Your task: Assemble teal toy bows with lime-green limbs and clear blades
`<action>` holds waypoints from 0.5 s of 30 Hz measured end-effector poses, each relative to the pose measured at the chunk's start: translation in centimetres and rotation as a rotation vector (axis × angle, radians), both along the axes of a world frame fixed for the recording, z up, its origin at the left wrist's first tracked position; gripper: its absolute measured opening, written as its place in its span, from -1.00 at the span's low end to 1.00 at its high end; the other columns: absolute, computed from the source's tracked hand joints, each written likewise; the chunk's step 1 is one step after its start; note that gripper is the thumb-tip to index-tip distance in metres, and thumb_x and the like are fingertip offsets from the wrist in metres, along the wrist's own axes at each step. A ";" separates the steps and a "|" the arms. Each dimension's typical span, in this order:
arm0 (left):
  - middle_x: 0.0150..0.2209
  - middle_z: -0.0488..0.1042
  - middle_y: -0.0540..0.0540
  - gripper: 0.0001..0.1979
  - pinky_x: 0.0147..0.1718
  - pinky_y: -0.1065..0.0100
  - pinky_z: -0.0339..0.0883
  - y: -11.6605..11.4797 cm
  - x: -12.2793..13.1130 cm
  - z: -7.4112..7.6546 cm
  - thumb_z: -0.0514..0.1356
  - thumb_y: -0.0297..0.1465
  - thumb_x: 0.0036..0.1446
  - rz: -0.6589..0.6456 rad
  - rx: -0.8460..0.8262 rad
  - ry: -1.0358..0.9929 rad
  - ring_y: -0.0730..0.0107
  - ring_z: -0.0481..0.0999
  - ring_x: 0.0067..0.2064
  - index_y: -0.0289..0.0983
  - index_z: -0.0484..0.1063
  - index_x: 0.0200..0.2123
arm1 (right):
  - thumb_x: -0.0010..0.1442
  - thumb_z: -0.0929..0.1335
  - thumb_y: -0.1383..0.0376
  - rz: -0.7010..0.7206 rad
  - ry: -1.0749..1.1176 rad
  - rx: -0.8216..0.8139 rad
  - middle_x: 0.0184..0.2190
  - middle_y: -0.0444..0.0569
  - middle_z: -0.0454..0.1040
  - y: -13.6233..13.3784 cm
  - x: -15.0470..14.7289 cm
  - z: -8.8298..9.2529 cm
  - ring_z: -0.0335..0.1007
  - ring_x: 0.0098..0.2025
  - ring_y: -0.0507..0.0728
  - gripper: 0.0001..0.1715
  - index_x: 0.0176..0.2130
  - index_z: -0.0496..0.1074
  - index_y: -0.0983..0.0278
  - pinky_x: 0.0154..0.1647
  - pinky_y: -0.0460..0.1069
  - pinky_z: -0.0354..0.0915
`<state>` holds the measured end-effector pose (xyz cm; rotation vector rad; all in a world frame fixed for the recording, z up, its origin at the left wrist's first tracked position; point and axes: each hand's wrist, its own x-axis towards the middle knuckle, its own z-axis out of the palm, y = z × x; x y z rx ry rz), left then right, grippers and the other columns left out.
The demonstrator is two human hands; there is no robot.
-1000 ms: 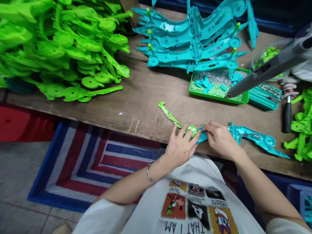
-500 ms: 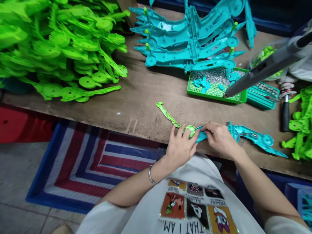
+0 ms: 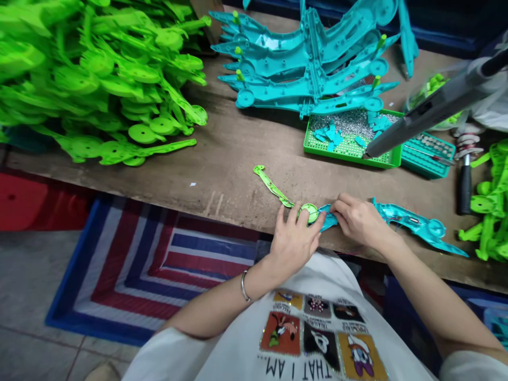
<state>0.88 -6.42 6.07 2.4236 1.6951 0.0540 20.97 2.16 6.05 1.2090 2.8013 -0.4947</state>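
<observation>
My left hand (image 3: 293,239) rests at the near edge of the wooden bench (image 3: 238,153), fingers curled on the round end of a thin green plastic arm (image 3: 273,186) that stretches up and left. My right hand (image 3: 357,219) is closed on a teal plastic part (image 3: 413,225) that lies to the right along the bench edge. The green round end and the teal part's tip meet between my two hands.
A big heap of green parts (image 3: 99,79) fills the back left. Stacked teal parts (image 3: 313,69) lie at the back centre. A green tray of screws (image 3: 349,137), a teal box (image 3: 431,153), a hanging grey tool (image 3: 432,108) and more green parts (image 3: 490,211) sit right.
Both hands stay on the joined green and teal parts; the fingers of my right hand have shifted slightly. The view has barely moved.
</observation>
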 end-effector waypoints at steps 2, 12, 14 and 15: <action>0.12 0.41 -0.24 -0.47 0.27 -0.18 0.09 -0.1 0.1 0.0 0.11 -0.24 0.34 0.007 0.007 0.009 -0.10 0.26 0.31 -0.03 0.24 0.35 | 0.40 0.21 0.39 0.051 -0.051 0.052 -0.25 0.04 0.42 0.0 0.0 0.0 0.36 -0.30 0.11 -0.73 -0.22 0.46 0.31 -0.35 -0.01 0.11; 0.11 0.42 -0.23 -0.45 0.25 -0.16 0.13 0.0 0.2 -0.1 0.12 -0.25 0.33 0.003 0.000 0.018 -0.11 0.25 0.32 -0.04 0.23 0.36 | 0.29 0.24 0.46 0.012 0.029 -0.074 -0.18 0.02 0.43 0.7 1.9 1.0 0.38 -0.31 0.08 -0.63 -0.08 0.57 0.24 -0.34 -0.03 0.16; 0.11 0.42 -0.23 -0.45 0.24 -0.15 0.14 0.0 0.1 -0.2 0.12 -0.25 0.33 -0.001 0.002 0.008 -0.12 0.26 0.31 -0.03 0.22 0.37 | 0.30 0.23 0.46 -0.047 0.121 -0.109 -0.24 0.01 0.45 0.7 2.7 0.9 0.41 -0.27 0.10 -0.66 -0.10 0.55 0.26 -0.27 -0.03 0.23; 0.12 0.42 -0.23 -0.45 0.24 -0.16 0.14 0.0 0.1 -0.2 0.12 -0.25 0.33 -0.002 0.003 0.003 -0.12 0.26 0.31 -0.03 0.22 0.37 | 0.31 0.23 0.45 -0.080 0.167 -0.117 -0.26 0.01 0.45 0.7 3.1 0.7 0.42 -0.26 0.11 -0.69 -0.13 0.53 0.28 -0.23 -0.02 0.26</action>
